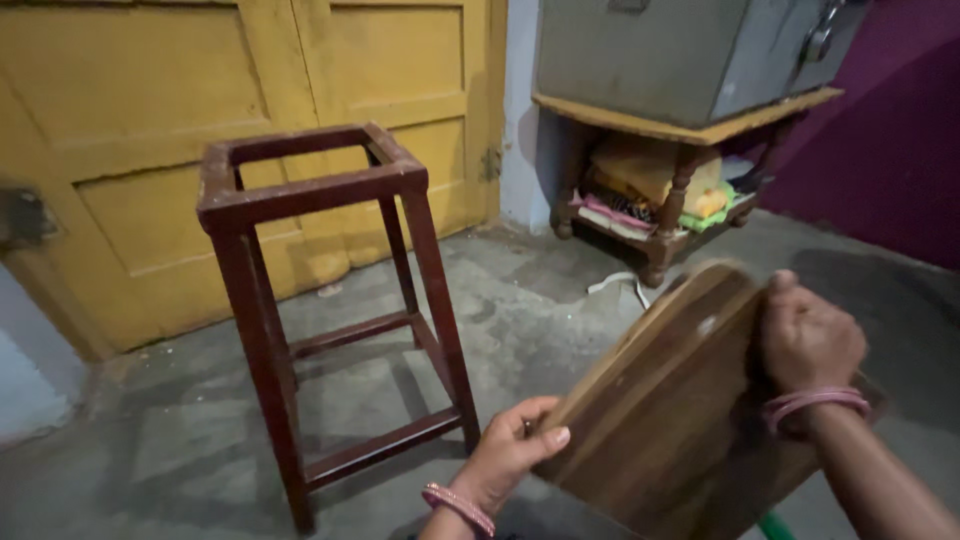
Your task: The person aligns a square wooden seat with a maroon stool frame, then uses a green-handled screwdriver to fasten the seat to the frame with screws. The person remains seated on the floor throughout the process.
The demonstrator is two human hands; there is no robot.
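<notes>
A tall dark red wooden stool frame (320,300) stands on the concrete floor, its top open with no seat on it. I hold a brown wooden board (670,410) tilted in front of me at the lower right, apart from the frame. My left hand (505,450) grips the board's lower left edge, thumb on its face. My right hand (805,340) clasps its upper right edge. Both wrists wear pink bangles.
Yellow double doors (200,110) close off the wall behind the frame. At the back right a low wooden table (690,130) carries a grey metal trunk (680,50), with folded cloths (650,185) on its lower shelf. A purple wall (890,140) is at the right.
</notes>
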